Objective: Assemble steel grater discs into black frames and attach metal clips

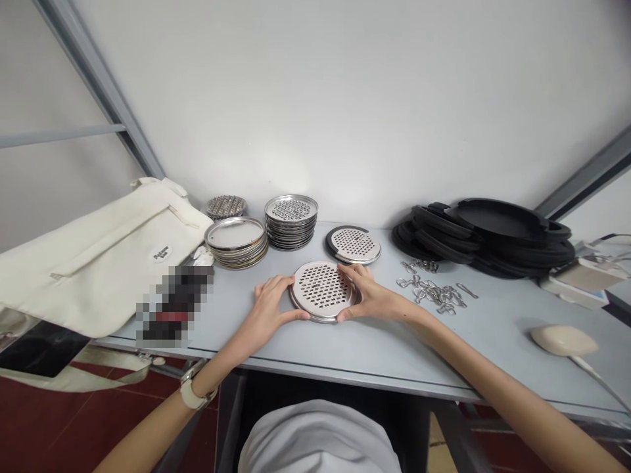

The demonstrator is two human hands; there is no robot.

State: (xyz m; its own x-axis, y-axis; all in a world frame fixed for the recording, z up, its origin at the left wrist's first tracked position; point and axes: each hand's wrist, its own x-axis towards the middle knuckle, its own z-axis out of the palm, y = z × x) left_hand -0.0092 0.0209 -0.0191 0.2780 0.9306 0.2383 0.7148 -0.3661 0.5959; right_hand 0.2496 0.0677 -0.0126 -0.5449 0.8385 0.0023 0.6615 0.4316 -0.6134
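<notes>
A round metal grater disc (323,289) with slotted holes lies flat on the desk in front of me, apparently with another round metal rim under it. My left hand (273,305) grips its left edge, thumb at the front and fingers behind. On the opposite side my right hand (367,295) curls round the right edge, its thumb also at the front. Just behind, a similar perforated disc (355,243) sits with a black ring partly around it. Metal clips (441,294) are scattered to the right of my right hand.
Stacks of grater discs (291,223) and plain metal rings (236,244) stand at the back left, near a cream bag (113,256). Black round holders (503,236) are piled at the back right. A white mouse-like object (564,340) with a cable lies at the right.
</notes>
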